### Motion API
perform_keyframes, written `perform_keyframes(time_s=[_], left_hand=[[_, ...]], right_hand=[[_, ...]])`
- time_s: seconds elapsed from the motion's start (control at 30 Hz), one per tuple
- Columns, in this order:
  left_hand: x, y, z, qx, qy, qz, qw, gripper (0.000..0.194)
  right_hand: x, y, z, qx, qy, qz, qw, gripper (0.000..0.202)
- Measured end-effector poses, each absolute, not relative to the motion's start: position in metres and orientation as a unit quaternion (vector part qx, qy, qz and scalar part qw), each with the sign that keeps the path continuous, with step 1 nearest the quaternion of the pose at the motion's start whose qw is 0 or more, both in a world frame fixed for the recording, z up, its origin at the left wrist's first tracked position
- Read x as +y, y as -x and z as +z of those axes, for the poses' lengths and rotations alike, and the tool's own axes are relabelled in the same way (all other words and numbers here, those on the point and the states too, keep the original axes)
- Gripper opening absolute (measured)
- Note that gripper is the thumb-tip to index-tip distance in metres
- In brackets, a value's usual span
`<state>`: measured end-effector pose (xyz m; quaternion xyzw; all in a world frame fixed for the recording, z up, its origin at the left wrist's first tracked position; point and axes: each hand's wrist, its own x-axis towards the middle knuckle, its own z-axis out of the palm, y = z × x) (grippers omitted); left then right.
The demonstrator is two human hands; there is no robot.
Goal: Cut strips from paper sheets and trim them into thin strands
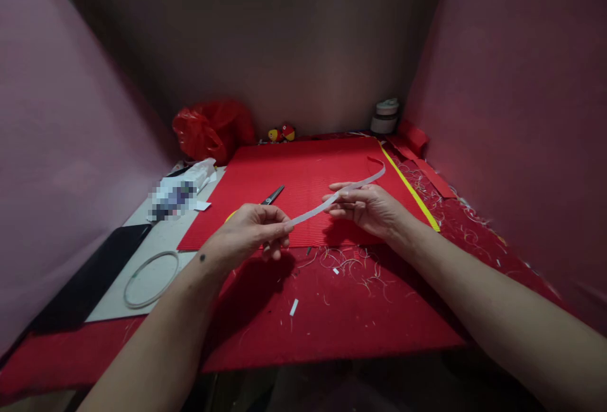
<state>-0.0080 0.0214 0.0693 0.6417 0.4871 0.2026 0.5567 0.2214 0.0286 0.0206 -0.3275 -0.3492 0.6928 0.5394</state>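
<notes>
A narrow whitish strip point(310, 214) runs between my hands above a red ribbed mat point(265, 165). My left hand point(258, 229) pinches its near left end between thumb and fingers. Farther right, my right hand point(363, 206) holds the strip near its middle, thumb and forefinger on it, the other fingers loosely curled. Beyond that hand the strip's free end curves up and back to the left, looking reddish at the tip. Scissors point(274, 195) lie on the mat just behind my left hand, their handles mostly hidden by it.
A red plastic bag point(213, 127), small red and yellow figures point(282, 133) and a round container point(385, 116) stand at the back. On the left lie a pale board point(109, 292), a clear ring point(152, 279) and a black flat object point(95, 273). Thread scraps point(351, 266) litter the red cloth point(332, 330).
</notes>
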Motion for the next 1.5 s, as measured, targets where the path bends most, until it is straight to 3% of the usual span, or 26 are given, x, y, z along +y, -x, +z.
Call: perform_keyframes(time_s=[0.23,0.5,0.57,0.63,0.7,0.77,1.1,1.23,1.5], left_hand=[[0.016,-0.007,0.06,0.507,-0.632,0.22,0.544,0.026],[0.016,-0.004,0.058,0.49,-0.683,0.165,0.517,0.03],[0.024,0.009,0.063,0.53,-0.714,0.181,0.42,0.034],[0.035,0.025,0.066,0.591,-0.758,0.17,0.216,0.033],[0.044,0.038,0.065,0.629,-0.775,0.052,0.045,0.031],[0.051,0.047,0.06,0.629,-0.776,-0.045,0.002,0.03],[0.063,0.049,0.05,0.658,-0.749,-0.082,0.017,0.019],[0.056,0.048,0.062,0.662,-0.748,-0.002,0.055,0.021],[0.022,0.019,0.068,0.572,-0.729,0.168,0.338,0.034]], right_hand=[[0.011,-0.197,0.015,-0.405,0.295,0.748,0.435,0.026],[0.007,-0.187,0.011,-0.368,0.32,0.729,0.48,0.016],[0.009,-0.189,0.013,-0.356,0.327,0.731,0.481,0.015],[0.01,-0.192,0.015,-0.345,0.33,0.732,0.486,0.014],[0.011,-0.194,0.016,-0.336,0.331,0.729,0.497,0.012],[0.012,-0.196,0.017,-0.33,0.329,0.725,0.507,0.01],[0.015,-0.197,0.015,-0.327,0.33,0.717,0.519,0.009],[0.017,-0.197,0.012,-0.323,0.318,0.721,0.524,0.008],[0.015,-0.196,0.011,-0.297,0.324,0.717,0.541,0.011]])
